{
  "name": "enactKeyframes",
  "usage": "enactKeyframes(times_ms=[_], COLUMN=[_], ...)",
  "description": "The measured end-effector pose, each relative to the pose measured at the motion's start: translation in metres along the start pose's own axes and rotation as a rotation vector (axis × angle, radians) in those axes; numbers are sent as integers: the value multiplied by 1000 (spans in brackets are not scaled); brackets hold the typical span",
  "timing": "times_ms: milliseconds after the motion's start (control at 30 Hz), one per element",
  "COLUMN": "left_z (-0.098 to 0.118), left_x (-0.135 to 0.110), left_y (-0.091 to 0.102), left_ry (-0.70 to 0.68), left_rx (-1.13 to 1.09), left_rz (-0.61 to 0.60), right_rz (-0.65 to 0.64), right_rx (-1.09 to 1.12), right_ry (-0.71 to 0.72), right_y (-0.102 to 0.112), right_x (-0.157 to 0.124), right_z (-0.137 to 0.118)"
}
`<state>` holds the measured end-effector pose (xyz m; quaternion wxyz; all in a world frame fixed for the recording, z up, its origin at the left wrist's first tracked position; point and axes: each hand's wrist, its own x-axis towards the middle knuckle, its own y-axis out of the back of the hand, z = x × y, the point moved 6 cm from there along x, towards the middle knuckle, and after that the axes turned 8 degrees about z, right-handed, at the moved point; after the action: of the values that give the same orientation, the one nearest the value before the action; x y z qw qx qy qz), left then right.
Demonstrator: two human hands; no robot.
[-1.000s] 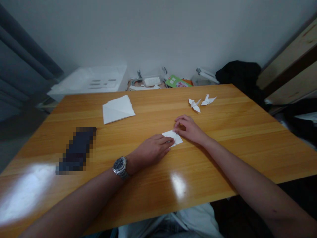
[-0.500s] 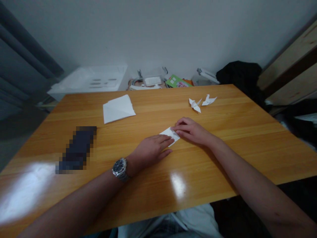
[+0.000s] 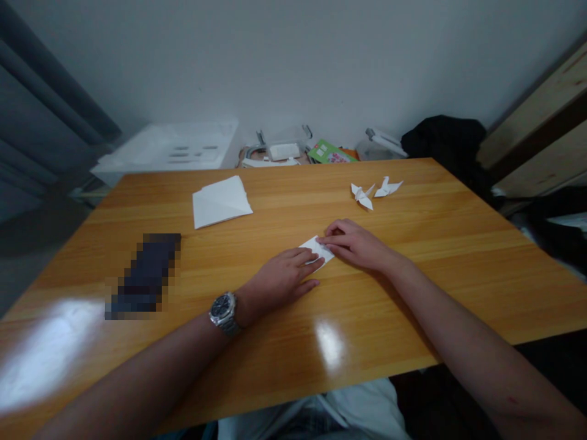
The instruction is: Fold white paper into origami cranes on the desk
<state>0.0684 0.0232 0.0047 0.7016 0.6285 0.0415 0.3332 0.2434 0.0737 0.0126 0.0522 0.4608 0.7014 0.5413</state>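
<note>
A small piece of folded white paper (image 3: 324, 252) lies on the table in front of me, partly covered by my fingers. My left hand (image 3: 290, 275) rests flat over its lower left part, fingers stretched out and thumb apart. A metal watch (image 3: 223, 307) sits on that wrist. From the other side, my right hand (image 3: 353, 243) has its index finger and thumb at the paper's upper right edge, with the other fingers curled in. Exactly how the fingertips grip the edge is too small to see. Two white paper cranes (image 3: 362, 196) stand farther back on the right.
A stack of white paper sheets (image 3: 222, 203) lies at the back left of the wooden table (image 3: 275, 366). Nearer on the left is a dark, pixelated flat object (image 3: 149, 272). Behind the table are a white bin (image 3: 183, 143), a green booklet (image 3: 330, 153) and a black cloth-like heap (image 3: 443, 137).
My right index finger has shifted slightly along the paper's edge, and the left fingers have moved a little. The whole view has drifted slightly; the paper stays under both hands.
</note>
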Motion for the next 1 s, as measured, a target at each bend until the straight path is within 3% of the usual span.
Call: enactKeyframes(times_ms=[1000], left_z=[3], left_x=[0], left_y=[1], left_ry=[24], left_rx=[41], left_rz=[-57], right_rz=[1], right_rx=[-121], right_ry=[57], right_y=[-5], right_x=[3], right_z=[-1])
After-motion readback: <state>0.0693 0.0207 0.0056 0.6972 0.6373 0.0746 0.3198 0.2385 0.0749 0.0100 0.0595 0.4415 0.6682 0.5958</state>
